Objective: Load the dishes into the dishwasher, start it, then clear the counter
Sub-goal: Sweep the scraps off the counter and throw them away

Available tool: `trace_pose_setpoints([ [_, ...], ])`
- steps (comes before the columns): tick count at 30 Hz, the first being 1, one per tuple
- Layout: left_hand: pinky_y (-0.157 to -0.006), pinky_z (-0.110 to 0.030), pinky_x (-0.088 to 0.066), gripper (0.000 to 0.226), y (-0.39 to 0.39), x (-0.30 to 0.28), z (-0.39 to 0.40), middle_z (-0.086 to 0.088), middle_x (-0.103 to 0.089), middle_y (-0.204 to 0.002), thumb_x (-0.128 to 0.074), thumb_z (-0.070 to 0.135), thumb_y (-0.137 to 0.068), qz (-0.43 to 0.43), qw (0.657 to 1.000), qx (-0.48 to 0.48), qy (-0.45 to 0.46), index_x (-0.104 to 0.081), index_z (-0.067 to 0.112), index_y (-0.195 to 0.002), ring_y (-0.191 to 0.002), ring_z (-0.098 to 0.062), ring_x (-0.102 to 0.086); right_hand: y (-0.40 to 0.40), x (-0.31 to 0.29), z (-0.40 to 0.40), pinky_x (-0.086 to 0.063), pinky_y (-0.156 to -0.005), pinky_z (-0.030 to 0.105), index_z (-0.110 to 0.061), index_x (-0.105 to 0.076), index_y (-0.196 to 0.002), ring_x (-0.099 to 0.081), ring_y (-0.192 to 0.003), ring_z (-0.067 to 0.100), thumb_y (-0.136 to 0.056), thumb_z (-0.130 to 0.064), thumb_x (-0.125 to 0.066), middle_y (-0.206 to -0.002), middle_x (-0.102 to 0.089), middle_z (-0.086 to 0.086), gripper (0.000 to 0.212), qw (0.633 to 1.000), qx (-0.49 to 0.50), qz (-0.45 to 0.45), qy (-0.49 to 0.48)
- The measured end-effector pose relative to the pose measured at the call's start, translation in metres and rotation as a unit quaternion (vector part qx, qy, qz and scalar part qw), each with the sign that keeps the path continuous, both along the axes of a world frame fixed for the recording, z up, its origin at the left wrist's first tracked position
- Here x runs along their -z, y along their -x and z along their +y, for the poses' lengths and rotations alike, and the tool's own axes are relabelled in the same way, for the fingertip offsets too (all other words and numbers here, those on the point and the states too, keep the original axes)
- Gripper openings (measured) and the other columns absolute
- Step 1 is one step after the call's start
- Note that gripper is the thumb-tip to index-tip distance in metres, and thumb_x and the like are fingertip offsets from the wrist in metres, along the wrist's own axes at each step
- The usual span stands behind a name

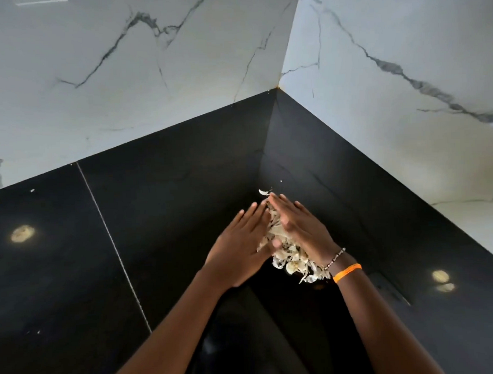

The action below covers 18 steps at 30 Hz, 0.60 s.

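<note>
Right now I have both hands on the black counter [162, 217], close to the corner where its two marble walls [151, 64] meet. Between my palms is one heap of pale, papery peels [284, 252], a loose pile of dry, curled scraps. My left hand [239, 243] lies on the heap's left flank, fingers straight and together, pointing toward the corner. My right hand [300, 227] lies on the heap's right flank, fingers straight too, slanting toward the left so that the fingertips of both hands nearly meet at the far end of the pile. Neither hand is curled round anything; both press flat-fingered against the peels from either side.

The heap is longer than wide. Its long axis runs from my right wrist toward the corner, the near end spilling out wide beneath that wrist, the far end narrowing to where my fingertips come together. A few stray flakes [263, 191] lie just beyond the fingertips, on the corner side of the heap; I count about three, though they are small.

On my right wrist I wear two bands: one orange wristband [347, 272] and one beaded bracelet [336, 258] just nearer the hand. One thin seam [113, 247] crosses the counter, well to the left of the heap.
</note>
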State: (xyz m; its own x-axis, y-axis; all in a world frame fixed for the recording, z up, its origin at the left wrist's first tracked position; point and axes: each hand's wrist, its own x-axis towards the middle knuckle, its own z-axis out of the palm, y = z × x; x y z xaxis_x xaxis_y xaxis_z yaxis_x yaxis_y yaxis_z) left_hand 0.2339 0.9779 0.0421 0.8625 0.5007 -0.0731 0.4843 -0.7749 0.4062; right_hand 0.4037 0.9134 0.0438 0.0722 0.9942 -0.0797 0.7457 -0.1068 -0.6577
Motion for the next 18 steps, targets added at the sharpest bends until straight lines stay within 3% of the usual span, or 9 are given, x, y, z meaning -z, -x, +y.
trace_pose_setpoints([
  [4,-0.110,-0.007,0.011,0.085,0.022,-0.006,-0.036,0.013,0.005,-0.156,0.005,0.071,-0.078,-0.087,0.985,-0.060,0.136,-0.002,0.023,-0.148,-0.139,0.008,0.013,0.020,-0.010,-0.019,0.004,-0.114,0.011,-0.024,-0.021,-0.146,-0.005,-0.140,-0.009,-0.073,-0.085,-0.012,-0.154,-0.019,-0.013,0.096,0.990,-0.032,0.132,0.027],
  [6,-0.106,-0.002,0.009,0.087,0.034,-0.007,-0.039,0.017,0.000,-0.155,0.004,0.077,-0.077,-0.118,0.977,-0.107,0.145,-0.006,0.027,-0.147,-0.139,0.010,0.007,0.011,-0.015,-0.015,0.006,-0.111,0.008,-0.019,-0.022,-0.146,-0.007,-0.141,-0.005,-0.073,-0.085,-0.016,-0.152,-0.018,-0.013,0.099,0.987,-0.015,0.157,0.001],
  [8,-0.108,-0.004,0.010,0.089,0.048,-0.005,-0.032,0.016,-0.002,-0.155,0.010,0.078,-0.076,-0.111,0.981,-0.133,0.084,-0.005,0.026,-0.147,-0.141,0.006,0.006,-0.007,-0.020,0.003,0.007,-0.115,0.015,-0.016,-0.021,-0.146,-0.004,-0.142,0.001,-0.082,-0.074,-0.018,-0.152,-0.015,-0.012,0.086,0.992,0.032,0.119,-0.012],
  [10,-0.111,-0.008,0.010,0.090,0.055,-0.003,-0.027,0.013,-0.001,-0.156,0.012,0.077,-0.076,-0.101,0.983,-0.144,0.059,-0.003,0.024,-0.147,-0.142,0.003,0.007,-0.023,-0.019,0.026,0.005,-0.119,0.030,-0.017,-0.015,-0.147,0.000,-0.145,0.010,-0.095,-0.049,-0.021,-0.155,-0.009,-0.006,0.061,0.995,0.084,0.059,0.014],
  [12,-0.113,-0.014,0.010,0.092,0.055,-0.004,-0.026,0.011,0.002,-0.156,0.014,0.078,-0.075,-0.073,0.988,-0.132,0.032,-0.001,0.023,-0.148,-0.143,0.001,0.009,-0.025,-0.013,0.046,0.005,-0.118,0.032,-0.018,-0.008,-0.148,0.005,-0.145,0.011,-0.102,-0.035,-0.020,-0.158,-0.002,-0.003,0.051,0.994,0.096,-0.025,0.056],
  [14,-0.115,-0.019,0.010,0.096,0.052,-0.004,-0.028,0.008,0.005,-0.156,0.015,0.078,-0.075,-0.048,0.992,-0.115,-0.005,0.000,0.019,-0.149,-0.143,-0.003,0.011,-0.019,-0.006,0.055,0.006,-0.117,0.031,-0.019,-0.006,-0.149,0.007,-0.145,0.009,-0.102,-0.035,-0.018,-0.158,0.001,-0.003,0.051,0.988,0.062,-0.121,0.073],
  [16,-0.116,-0.021,0.007,0.097,0.052,-0.002,-0.027,0.006,0.002,-0.156,0.013,0.078,-0.076,-0.046,0.992,-0.115,-0.013,0.000,0.017,-0.150,-0.144,-0.005,0.008,-0.009,-0.006,0.052,0.007,-0.116,0.028,-0.019,-0.006,-0.148,0.007,-0.144,0.006,-0.099,-0.046,-0.011,-0.157,0.003,-0.005,0.057,0.988,-0.007,-0.138,0.065],
  [18,-0.117,-0.022,0.005,0.098,0.052,0.000,-0.026,0.004,-0.001,-0.157,0.011,0.079,-0.076,-0.045,0.992,-0.115,-0.014,0.000,0.016,-0.150,-0.145,-0.006,0.006,0.000,-0.006,0.037,0.007,-0.116,0.026,-0.019,-0.007,-0.148,0.008,-0.141,0.002,-0.085,-0.066,0.007,-0.153,0.004,-0.012,0.080,0.988,-0.083,-0.126,0.041],
])
